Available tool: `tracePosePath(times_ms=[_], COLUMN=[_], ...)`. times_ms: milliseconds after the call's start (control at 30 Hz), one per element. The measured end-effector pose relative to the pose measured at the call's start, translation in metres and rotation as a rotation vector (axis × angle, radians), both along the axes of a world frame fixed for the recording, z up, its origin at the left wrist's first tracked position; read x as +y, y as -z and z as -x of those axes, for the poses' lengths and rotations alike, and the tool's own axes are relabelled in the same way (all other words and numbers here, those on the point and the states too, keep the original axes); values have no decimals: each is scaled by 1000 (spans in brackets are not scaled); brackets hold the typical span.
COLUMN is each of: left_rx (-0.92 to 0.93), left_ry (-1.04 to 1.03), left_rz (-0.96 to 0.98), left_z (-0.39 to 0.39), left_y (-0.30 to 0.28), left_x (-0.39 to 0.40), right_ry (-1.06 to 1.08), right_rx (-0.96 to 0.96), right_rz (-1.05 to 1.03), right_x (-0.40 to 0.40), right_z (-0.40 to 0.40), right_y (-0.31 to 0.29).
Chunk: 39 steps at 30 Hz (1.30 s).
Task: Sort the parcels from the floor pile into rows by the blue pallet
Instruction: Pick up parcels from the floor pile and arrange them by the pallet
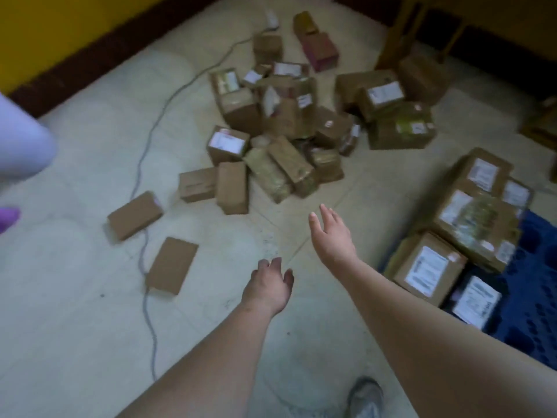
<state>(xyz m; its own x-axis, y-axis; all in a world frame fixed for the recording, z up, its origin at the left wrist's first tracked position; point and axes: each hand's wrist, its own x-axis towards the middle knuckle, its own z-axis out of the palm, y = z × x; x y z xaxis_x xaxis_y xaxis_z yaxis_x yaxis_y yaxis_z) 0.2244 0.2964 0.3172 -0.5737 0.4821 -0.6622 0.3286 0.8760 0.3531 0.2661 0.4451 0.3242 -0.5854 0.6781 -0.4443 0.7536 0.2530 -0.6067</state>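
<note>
A loose pile of brown cardboard parcels (283,125) lies on the pale tiled floor ahead of me. Single boxes sit apart at its near left: one (135,215) and a flat one (172,265). At the right, several labelled parcels (470,212) stand in a row against the blue pallet (530,300). My left hand (268,286) hangs over bare floor with fingers loosely curled, holding nothing. My right hand (331,233) reaches forward with fingers spread, empty, short of the pile's near edge.
A grey cable (141,176) snakes over the floor left of the pile, passing under the flat box. Another person's light sleeve (21,140) shows at the left edge. Wooden furniture legs (401,34) stand at the back right. My shoe (364,396) is at the bottom.
</note>
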Motion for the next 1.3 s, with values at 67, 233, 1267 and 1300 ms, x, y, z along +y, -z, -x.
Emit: tracePosePath(times_ms=[67, 233, 1267, 1300], left_rx=[7, -66, -572, -552], left_ry=[-85, -271, -1984, -2009], left_rz=[33, 133, -247, -285], left_z=[40, 121, 363, 375], left_y=[-6, 5, 284, 258], left_x=[-66, -211, -320, -314], right_ry=[-116, -318, -159, -113], right_rx=[20, 19, -341, -276], right_rz=[22, 76, 252, 249], right_x=[-63, -192, -276, -271], right_z=[56, 181, 445, 448], right_y=[-9, -18, 280, 252])
